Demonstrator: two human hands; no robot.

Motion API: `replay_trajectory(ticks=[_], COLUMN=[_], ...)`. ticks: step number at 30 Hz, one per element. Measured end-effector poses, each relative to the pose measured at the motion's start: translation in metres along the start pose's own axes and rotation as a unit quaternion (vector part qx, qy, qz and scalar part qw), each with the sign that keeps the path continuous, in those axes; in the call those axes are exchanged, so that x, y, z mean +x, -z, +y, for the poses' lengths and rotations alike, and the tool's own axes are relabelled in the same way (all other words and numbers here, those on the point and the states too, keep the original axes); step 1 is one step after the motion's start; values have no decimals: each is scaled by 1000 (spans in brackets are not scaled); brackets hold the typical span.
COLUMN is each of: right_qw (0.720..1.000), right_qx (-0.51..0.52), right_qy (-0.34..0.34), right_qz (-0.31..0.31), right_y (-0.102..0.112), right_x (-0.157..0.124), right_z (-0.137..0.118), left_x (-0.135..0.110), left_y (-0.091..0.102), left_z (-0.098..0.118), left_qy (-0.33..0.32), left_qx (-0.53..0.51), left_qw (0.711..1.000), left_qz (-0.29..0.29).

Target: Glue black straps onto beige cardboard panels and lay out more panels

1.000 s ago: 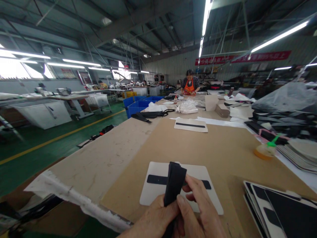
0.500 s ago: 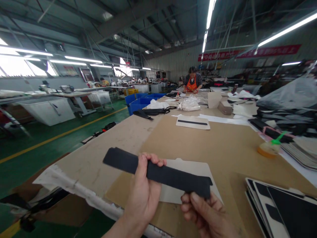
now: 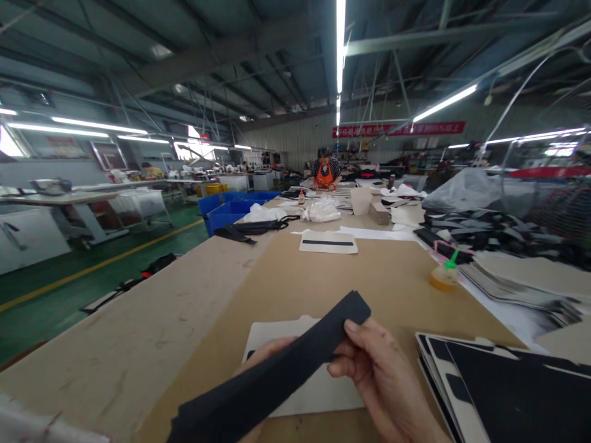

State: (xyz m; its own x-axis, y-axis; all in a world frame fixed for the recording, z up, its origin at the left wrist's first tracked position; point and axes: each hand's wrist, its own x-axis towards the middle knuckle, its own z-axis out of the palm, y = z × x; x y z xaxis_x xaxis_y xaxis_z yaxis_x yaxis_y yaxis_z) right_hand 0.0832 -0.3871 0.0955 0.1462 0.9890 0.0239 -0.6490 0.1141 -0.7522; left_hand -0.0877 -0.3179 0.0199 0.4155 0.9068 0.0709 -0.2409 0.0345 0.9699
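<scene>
A stack of long black strips (image 3: 272,384) slants across the front, its far end up to the right. My right hand (image 3: 385,375) pinches that far end, thumb on top and fingers beneath. Most of my left hand (image 3: 266,353) is hidden behind the strips; the part that shows is wrapped round their lower half from behind. Under both hands a pale board (image 3: 335,394) lies flat on the brown sheet (image 3: 388,277), with a bit of black showing at its left side.
Black-and-cream panels (image 3: 517,387) are stacked at the right. Beyond them stands a bottle of amber liquid with a green nozzle (image 3: 446,277). Farther up the table lies a pale board with a black strip (image 3: 329,242). A person in an orange apron (image 3: 325,172) works at the far end.
The view has turned right. The strips have swung from sloping down rightward to rising rightward, nearer to me. My right hand has shifted its hold to their raised end.
</scene>
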Motion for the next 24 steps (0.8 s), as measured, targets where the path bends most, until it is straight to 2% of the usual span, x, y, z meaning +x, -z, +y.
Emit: replay_trajectory(ticks=[1,3,5,8,10,13,15,19,24], right_qw=[1000,999,999,996,992,981,973,969,981], right_qx=[-7,-9,-2,-14,-36,-85,-132,-190,-190], right_qy=[-1,4,16,18,-1,-41,-57,-51,18], right_qz=[-12,-33,-51,-88,-125,-170,-179,-149,-39], right_y=[0,0,1,2,0,-7,-14,-23,-19], right_x=[1,4,7,10,10,9,9,9,6], right_z=[-3,-7,-13,-23,-25,-21,-15,-7,-3], left_x=[1,-2,-8,-15,-18,-23,-25,-26,-28], left_y=[5,8,6,0,-4,-15,-24,-35,-37], left_z=[-5,-9,-7,7,21,44,55,57,44], left_qy=[79,209,264,245,219,177,146,132,128], left_qx=[-17,-43,-42,-23,-59,-120,-102,-28,-53], left_qw=[995,965,941,949,955,942,941,963,983], left_qz=[-57,-155,-207,-198,-192,-257,-289,-234,-121])
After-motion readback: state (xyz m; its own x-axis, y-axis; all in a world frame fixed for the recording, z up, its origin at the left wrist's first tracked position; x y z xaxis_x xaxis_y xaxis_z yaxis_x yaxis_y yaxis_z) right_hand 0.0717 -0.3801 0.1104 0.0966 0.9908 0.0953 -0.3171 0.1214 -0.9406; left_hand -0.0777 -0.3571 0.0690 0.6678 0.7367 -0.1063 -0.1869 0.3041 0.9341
